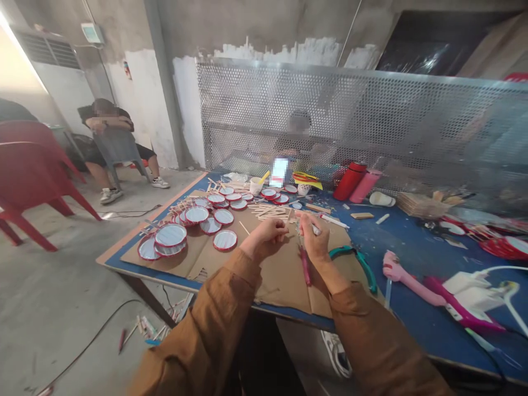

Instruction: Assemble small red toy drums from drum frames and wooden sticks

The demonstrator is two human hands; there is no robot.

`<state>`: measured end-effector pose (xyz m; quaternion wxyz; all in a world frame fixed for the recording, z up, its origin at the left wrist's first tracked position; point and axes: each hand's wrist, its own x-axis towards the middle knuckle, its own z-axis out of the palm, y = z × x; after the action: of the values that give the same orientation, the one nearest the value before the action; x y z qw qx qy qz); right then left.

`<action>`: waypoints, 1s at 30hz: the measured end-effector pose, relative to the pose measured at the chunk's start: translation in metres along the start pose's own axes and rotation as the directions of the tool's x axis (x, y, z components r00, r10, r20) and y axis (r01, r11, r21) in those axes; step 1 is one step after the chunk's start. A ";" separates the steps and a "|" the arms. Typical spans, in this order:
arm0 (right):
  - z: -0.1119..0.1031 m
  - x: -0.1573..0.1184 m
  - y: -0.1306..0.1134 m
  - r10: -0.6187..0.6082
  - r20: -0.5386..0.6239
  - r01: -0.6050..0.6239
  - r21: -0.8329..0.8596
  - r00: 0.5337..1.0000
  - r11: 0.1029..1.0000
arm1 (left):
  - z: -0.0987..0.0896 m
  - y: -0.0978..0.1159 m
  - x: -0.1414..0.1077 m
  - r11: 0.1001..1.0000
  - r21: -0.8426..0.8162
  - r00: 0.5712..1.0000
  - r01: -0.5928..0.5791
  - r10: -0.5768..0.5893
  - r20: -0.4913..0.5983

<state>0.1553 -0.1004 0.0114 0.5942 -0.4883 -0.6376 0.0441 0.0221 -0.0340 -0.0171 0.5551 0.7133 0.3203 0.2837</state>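
Note:
My left hand is closed in a pinch, and a thin wooden stick rises from its fingertips. Close beside it, my right hand is wrapped round a white pen-like thing, mostly hidden by the fingers. Both hands are above a cardboard sheet. Under the right hand lies a tool with a pink handle; teal curved handles lie to its right. Behind the hands is a pile of flat wooden sticks. Several red-rimmed round discs are spread to the left.
A phone, a paper cup, a red bottle and a pink bottle stand along the back. A pink tool and a magenta power strip are on the right. A perforated metal screen rises behind; people sit beyond.

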 end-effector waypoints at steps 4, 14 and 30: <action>0.002 0.001 0.002 0.188 -0.035 -0.180 0.157 0.982 0.971 | 0.000 0.002 0.001 1.000 -0.003 1.000 0.019 -0.019 0.018; 0.003 -0.008 0.006 0.342 -0.012 -0.329 0.248 0.940 0.911 | 0.000 0.005 -0.004 0.989 -0.071 0.989 0.133 -0.128 0.080; 0.001 -0.011 0.008 0.232 0.105 -0.238 0.050 0.967 0.970 | -0.001 0.006 -0.005 0.985 -0.084 0.984 0.153 -0.144 0.102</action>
<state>0.1573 -0.1028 -0.0017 0.5674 -0.5389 -0.6023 0.1579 0.0190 -0.0380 -0.0107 0.6215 0.6741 0.3323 0.2212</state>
